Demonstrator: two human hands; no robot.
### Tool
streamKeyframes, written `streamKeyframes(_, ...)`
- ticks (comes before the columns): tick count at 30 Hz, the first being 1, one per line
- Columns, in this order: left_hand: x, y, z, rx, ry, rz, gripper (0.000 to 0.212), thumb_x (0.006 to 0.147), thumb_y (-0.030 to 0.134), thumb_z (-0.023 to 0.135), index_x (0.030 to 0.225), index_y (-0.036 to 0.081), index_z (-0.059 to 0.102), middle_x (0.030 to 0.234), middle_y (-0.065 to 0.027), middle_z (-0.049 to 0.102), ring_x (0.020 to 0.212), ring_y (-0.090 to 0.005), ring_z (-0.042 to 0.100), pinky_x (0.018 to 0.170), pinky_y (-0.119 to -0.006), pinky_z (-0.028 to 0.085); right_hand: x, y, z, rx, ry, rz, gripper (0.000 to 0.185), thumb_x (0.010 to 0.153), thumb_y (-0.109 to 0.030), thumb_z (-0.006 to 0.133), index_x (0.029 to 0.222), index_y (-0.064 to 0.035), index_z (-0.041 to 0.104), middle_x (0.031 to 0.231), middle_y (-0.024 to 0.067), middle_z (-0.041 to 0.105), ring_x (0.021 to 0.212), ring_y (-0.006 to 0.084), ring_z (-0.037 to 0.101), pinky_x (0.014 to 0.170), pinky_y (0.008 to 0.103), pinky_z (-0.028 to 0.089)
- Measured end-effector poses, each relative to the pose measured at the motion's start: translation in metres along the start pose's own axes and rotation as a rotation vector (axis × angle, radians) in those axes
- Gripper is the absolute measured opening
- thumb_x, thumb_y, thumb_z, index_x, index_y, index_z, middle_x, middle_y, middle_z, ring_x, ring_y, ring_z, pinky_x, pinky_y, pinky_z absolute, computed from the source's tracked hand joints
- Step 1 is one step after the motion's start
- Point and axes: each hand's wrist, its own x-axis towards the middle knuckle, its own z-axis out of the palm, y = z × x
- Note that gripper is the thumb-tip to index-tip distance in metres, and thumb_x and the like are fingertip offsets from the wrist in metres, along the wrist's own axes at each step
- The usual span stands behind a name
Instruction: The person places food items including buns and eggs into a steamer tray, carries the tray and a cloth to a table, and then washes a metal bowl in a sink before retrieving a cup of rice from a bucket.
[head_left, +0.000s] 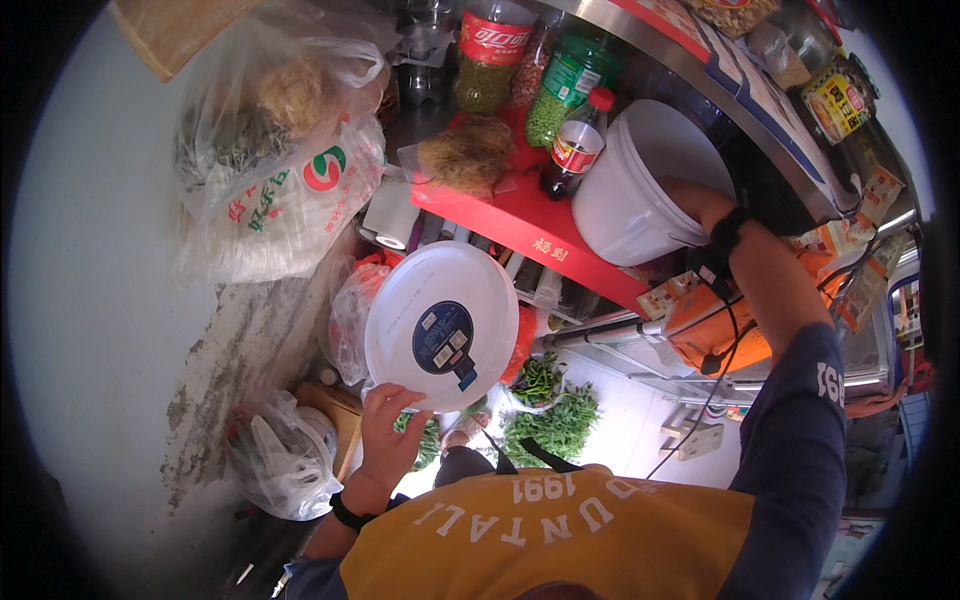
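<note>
My left hand (390, 435) grips the near rim of a round white plastic lid (442, 281). The lid is tilted towards me and bears a dark blue printed label (442, 337). My right hand (694, 201) reaches through the mouth of a white plastic bucket (619, 199); its fingers are hidden inside, as are any contents. The bucket leans on a red box (517, 229) with gold writing. Touching or close beside the bucket stands a small cola bottle (576, 146) with a red cap and some dark liquid in it.
Behind are a green-labelled jar of green peas or beans (555, 94), a Coca-Cola bottle of small beans (484, 60) and a bag of dried strands (469, 157). Filled plastic bags (292, 180) hang at left. A black cable (724, 360) dangles below my right arm. Leafy greens (551, 424) lie below.
</note>
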Motion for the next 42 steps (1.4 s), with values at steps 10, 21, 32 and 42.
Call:
streamKeyframes(10,0.001,0.001,0.003,0.020,0.002,-0.021,0.022,0.061,0.001,0.062,0.081,0.005,0.057,0.085,-0.0104,0.048,0.081,-0.0250,0.047,0.070,-0.032,0.039,0.036,0.037,-0.028,0.297,-0.046,-0.128,0.030,0.076,-0.026,0.053,0.099,-0.0069,0.055,0.090,0.0045,0.057,0.081,0.0150,0.053,0.072,0.0269,0.042)
streamKeyframes(21,-0.005,-0.002,0.002,0.011,0.039,-0.080,0.020,0.060,0.001,0.062,0.079,0.005,0.057,0.084,-0.0103,0.049,0.080,-0.0250,0.048,0.069,-0.032,0.039,0.056,0.022,-0.020,0.351,0.030,-0.025,0.034,0.074,-0.030,0.056,0.098,-0.0065,0.054,0.088,0.0041,0.057,0.079,0.0135,0.053,0.069,0.0267,0.043)
streamKeyframes(32,-0.006,0.005,0.001,0.005,0.034,-0.070,0.020,0.060,0.001,0.062,0.079,0.004,0.057,0.084,-0.0103,0.049,0.079,-0.0244,0.048,0.069,-0.032,0.039,0.031,0.003,-0.004,0.500,-0.116,0.014,0.027,0.074,-0.023,0.056,0.093,-0.0043,0.055,0.085,0.0045,0.058,0.073,0.0135,0.055,0.066,0.0264,0.045)
streamKeyframes(42,-0.001,0.012,0.003,-0.017,0.039,-0.016,0.023,0.061,-0.002,0.061,0.082,0.004,0.056,0.086,-0.0099,0.049,0.083,-0.0228,0.048,0.072,-0.029,0.039,0.028,0.039,-0.017,0.850,-0.035,-0.042,0.021,0.075,-0.012,0.051,0.095,-0.0043,0.051,0.089,0.0081,0.056,0.079,0.0171,0.056,0.066,0.0280,0.047)
